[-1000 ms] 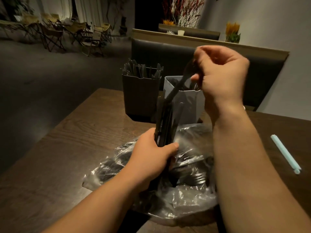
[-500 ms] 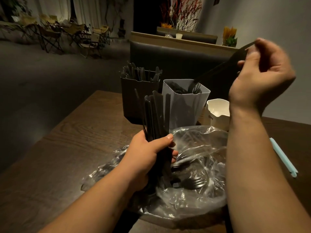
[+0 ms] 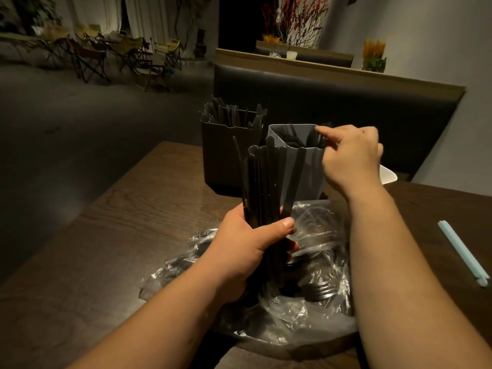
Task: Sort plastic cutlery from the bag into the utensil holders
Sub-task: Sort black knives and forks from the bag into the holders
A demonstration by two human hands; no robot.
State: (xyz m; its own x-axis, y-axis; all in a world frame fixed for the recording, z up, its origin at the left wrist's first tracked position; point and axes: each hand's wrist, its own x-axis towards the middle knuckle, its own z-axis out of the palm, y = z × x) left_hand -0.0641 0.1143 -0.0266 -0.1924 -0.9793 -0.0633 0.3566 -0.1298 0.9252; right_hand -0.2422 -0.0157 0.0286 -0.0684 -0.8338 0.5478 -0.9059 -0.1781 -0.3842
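Cutlery bundle (image 3: 269,182) gripped in left hand (image 3: 247,249).

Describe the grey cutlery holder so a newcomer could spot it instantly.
On the wooden table lies a plastic bag. Just behind it, right of the black holder, stands the grey holder: the only pale grey one, right hand at its rim.

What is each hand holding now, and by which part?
Left hand grips a bundle of black cutlery around its lower half. Right hand is at the rim of the grey holder; whether its fingers pinch a piece cannot be told.
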